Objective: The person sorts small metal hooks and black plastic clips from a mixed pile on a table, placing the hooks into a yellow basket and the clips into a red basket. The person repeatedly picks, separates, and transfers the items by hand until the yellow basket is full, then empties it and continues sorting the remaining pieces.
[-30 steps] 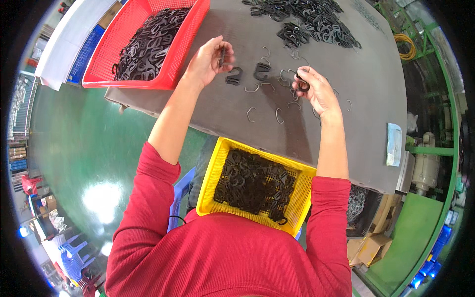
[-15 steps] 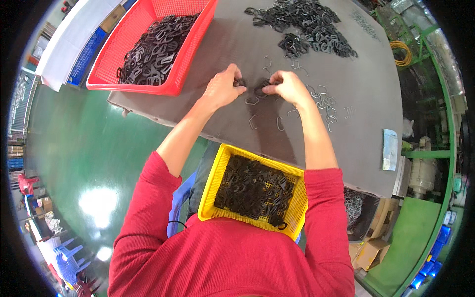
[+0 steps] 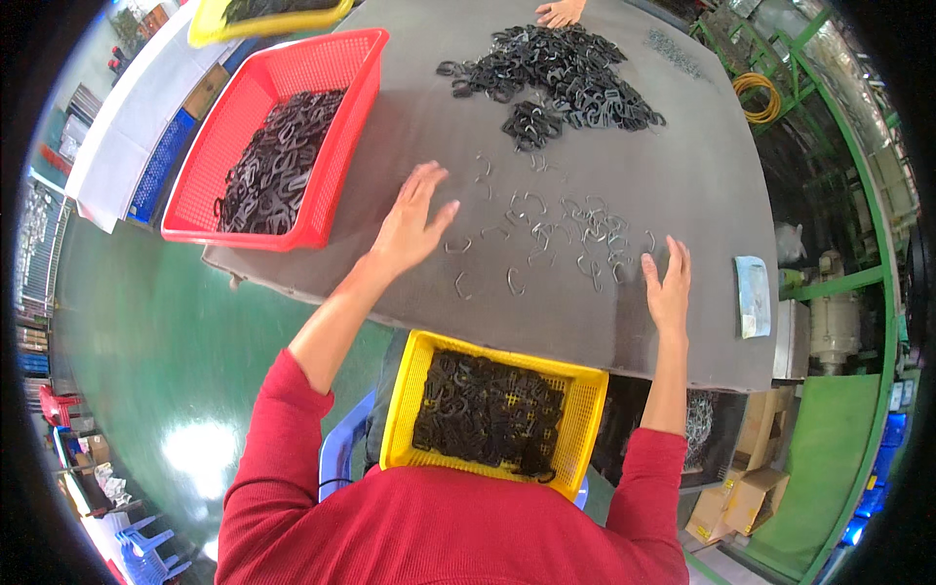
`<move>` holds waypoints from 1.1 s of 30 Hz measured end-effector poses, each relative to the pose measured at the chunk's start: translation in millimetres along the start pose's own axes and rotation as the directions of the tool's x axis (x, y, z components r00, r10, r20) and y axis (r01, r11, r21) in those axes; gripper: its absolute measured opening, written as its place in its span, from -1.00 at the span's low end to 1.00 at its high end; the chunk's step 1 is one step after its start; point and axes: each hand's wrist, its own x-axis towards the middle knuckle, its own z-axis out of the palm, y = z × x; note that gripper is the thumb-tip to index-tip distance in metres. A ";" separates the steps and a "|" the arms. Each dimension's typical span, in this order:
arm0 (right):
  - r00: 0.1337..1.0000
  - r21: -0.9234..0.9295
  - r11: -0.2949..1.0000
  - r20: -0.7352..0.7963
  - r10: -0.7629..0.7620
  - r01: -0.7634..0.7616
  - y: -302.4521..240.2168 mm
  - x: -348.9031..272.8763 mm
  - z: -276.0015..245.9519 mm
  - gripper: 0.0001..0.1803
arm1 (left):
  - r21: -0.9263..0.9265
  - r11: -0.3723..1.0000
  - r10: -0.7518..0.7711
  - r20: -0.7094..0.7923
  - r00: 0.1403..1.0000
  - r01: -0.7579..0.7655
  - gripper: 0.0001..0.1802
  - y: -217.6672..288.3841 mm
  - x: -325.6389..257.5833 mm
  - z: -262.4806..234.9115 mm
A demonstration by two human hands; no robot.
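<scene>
My left hand point(image 3: 414, 222) hovers over the grey-covered table point(image 3: 707, 195) with its fingers apart, between the red basket and some scattered bent wire pieces. Nothing shows in it. Over the table's right side, my right hand point(image 3: 669, 288) is open and empty too, thumb away from the fingers. Between the hands lie many thin silvery wire hooks point(image 3: 597, 234), mostly loose, some overlapping. Farther back is a heap of black plastic loop-shaped pieces point(image 3: 585, 83). A yellow basket point(image 3: 587, 414) holding similar black pieces sits against my front, below the table edge.
A red basket point(image 3: 343, 156) of black pieces stands at the table's left. Beyond it is another yellow basket point(image 3: 207, 24). Another person's hand point(image 3: 562, 13) touches the heap's far side. A light-blue packet point(image 3: 751, 292) lies near the right edge; small metal bits point(image 3: 675, 54) lie far right.
My hands have moved apart, the right one farther right, and the dark pieces they held have left them. Another person's hand and a second yellow basket have come into view at the far side.
</scene>
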 end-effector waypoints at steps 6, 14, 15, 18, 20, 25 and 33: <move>0.959 -0.147 0.964 0.213 -0.188 0.221 -43.1 65.6 98.6 -0.34 | 0.394 0.919 -0.087 0.209 0.974 -0.002 -0.30 -0.6 64.3 67.2; 0.835 0.163 0.878 0.271 -0.478 0.450 -80.9 60.9 110.9 -0.50 | 0.009 0.989 0.140 0.314 0.939 -0.150 -0.57 13.0 43.3 65.3; 0.819 0.232 0.872 0.305 -0.485 0.430 -82.8 49.6 99.3 -0.51 | -0.085 0.988 0.149 0.341 0.928 -0.127 -0.60 17.7 32.6 51.7; 0.845 0.185 0.890 0.282 -0.454 0.416 -99.6 12.2 66.5 -0.47 | -0.209 0.974 0.132 0.186 0.974 -0.092 -0.68 35.0 7.4 7.8; 0.818 0.113 0.854 0.247 -0.519 0.508 -131.2 -18.1 61.3 -0.43 | -0.360 0.932 -0.057 -0.022 0.998 0.045 -0.69 27.8 0.1 -20.6; 0.733 0.131 0.763 0.215 -0.645 0.633 -216.6 -62.6 115.8 -0.39 | -0.587 0.809 -0.226 -0.250 0.942 0.038 -0.69 61.7 -1.3 -77.6; 0.955 -0.299 0.909 0.149 -0.257 0.291 -148.9 2.9 129.9 -0.50 | -0.502 0.858 -0.264 -0.251 0.931 0.108 -0.72 65.7 -59.0 -115.6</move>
